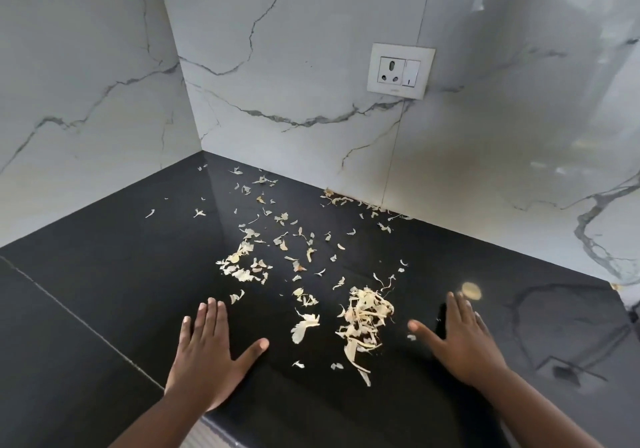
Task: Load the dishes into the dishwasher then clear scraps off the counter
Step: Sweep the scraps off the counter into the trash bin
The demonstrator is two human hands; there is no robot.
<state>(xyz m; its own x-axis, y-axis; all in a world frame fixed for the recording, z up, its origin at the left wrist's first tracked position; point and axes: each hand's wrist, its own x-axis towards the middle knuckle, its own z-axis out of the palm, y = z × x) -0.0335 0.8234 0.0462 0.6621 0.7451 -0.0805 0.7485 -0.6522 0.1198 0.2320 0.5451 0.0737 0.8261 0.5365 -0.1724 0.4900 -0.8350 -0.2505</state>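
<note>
Scrap-clearing looked under way: pale papery peel scraps [365,316] littered the glossy black stone desk [104,274]. Left hand [207,350] and right hand [464,343] lay flat, fingers spread, holding nothing. Next they would probably need to sweep inward, herding strays into one pile.

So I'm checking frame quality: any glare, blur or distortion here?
Head view: wide-angle bending of the wall lines; glossy counter mirrors the marble; a yellow glare spot by the right hand, whose fingertips look slightly blurred; scraps sharp.

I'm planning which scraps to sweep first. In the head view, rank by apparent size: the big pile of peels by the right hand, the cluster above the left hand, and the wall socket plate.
1. Big pile of peels, largest.
2 and 3. Wall socket plate and cluster look about alike; the plate is farther, so unsure.
</note>
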